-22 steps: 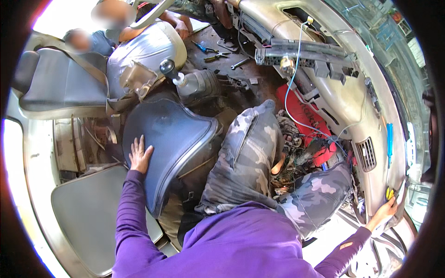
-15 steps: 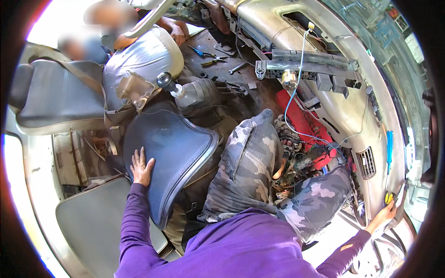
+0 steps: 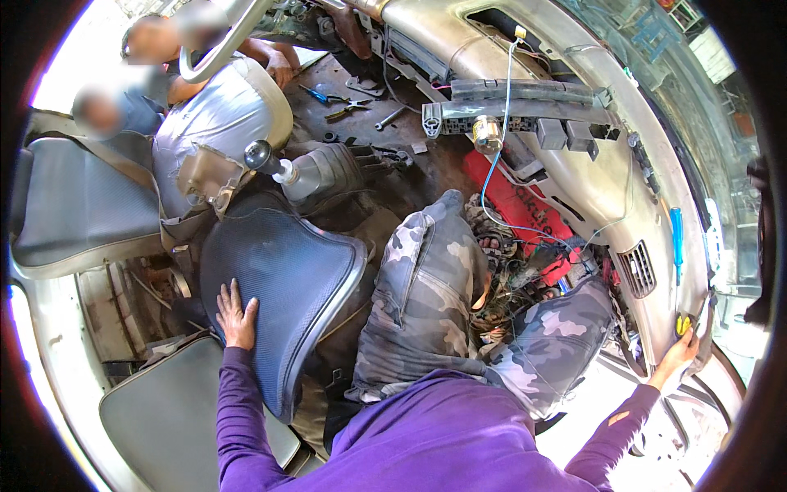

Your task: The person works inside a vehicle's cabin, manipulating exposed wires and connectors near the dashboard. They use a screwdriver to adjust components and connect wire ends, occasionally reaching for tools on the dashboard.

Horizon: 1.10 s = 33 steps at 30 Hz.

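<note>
- Left of the dark seat pad (image 3: 287, 262), my landmark, I see one black seat (image 3: 90, 201) with a finely textured face.
- Below and left of the pad lies one smooth, flat grey cushion (image 3: 197, 418) with rounded corners.
- On the pad's left part I have the left hand (image 3: 237, 320), palm down, fingers spread, thumb standing apart.
- Beneath that palm, the pad is one flared, woven-looking shape with a piped rim.
- Just above the pad stands one gear lever (image 3: 283, 171) with one glossy round knob.
- Above and right of the pad, on a grimy floor, I count two pairs of pliers (image 3: 350, 110) and one metal wrench (image 3: 390, 120).
- Right of the pad come two camouflage-cloth trouser legs (image 3: 422, 287), then one crumpled red piece (image 3: 529, 209).
- Well right of the pad, the scuffed, curved dashboard (image 3: 602, 193) carries one slatted vent (image 3: 639, 269) and one slim blue handle (image 3: 677, 238).
- Farthest right of the pad, the right hand (image 3: 679, 353) reaches one small yellow-and-black piece (image 3: 683, 325); I cannot tell whether its fingers pinch it.
</note>
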Each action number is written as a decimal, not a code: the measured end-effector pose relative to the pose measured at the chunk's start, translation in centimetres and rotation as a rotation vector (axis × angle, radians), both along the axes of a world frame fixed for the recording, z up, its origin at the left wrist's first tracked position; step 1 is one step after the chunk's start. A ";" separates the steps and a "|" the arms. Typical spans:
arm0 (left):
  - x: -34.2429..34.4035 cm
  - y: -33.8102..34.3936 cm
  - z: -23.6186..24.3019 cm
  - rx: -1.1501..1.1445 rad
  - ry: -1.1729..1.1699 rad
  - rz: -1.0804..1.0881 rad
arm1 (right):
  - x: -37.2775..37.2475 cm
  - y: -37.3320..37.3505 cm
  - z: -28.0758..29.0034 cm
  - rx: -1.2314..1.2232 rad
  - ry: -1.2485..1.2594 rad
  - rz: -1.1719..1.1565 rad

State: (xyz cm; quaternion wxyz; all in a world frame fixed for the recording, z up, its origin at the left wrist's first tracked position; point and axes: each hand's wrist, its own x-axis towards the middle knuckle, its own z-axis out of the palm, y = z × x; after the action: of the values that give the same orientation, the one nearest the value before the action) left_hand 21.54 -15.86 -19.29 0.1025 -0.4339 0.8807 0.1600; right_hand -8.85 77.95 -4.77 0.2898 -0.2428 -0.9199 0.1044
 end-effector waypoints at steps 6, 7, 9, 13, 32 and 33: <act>-0.6 0.2 1.4 -0.046 0.010 -0.016 | 0.0 0.1 -0.3 0.001 0.005 -0.017; -0.9 0.0 1.9 -0.046 0.045 -0.029 | 0.1 -0.2 -0.4 0.022 0.015 -0.031; -3.3 0.3 3.9 -0.179 0.070 -0.087 | 0.2 -0.2 -0.7 0.042 0.050 -0.024; -16.7 7.4 12.5 -0.186 0.611 -0.436 | 0.1 -1.1 0.3 0.051 0.075 0.015; -54.8 3.6 -7.7 -0.038 -0.221 -0.164 | 1.0 2.3 0.6 0.024 -0.101 -0.123; -55.1 2.1 -8.1 0.001 -0.211 -0.066 | 0.8 1.8 0.5 0.058 -0.150 -0.135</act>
State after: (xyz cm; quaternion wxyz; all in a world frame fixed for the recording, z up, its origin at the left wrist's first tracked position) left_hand -33.60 -13.74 -27.41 0.2000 -0.4192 0.8787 0.1102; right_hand -8.05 79.72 -4.25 0.2336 -0.3031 -0.9230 0.0395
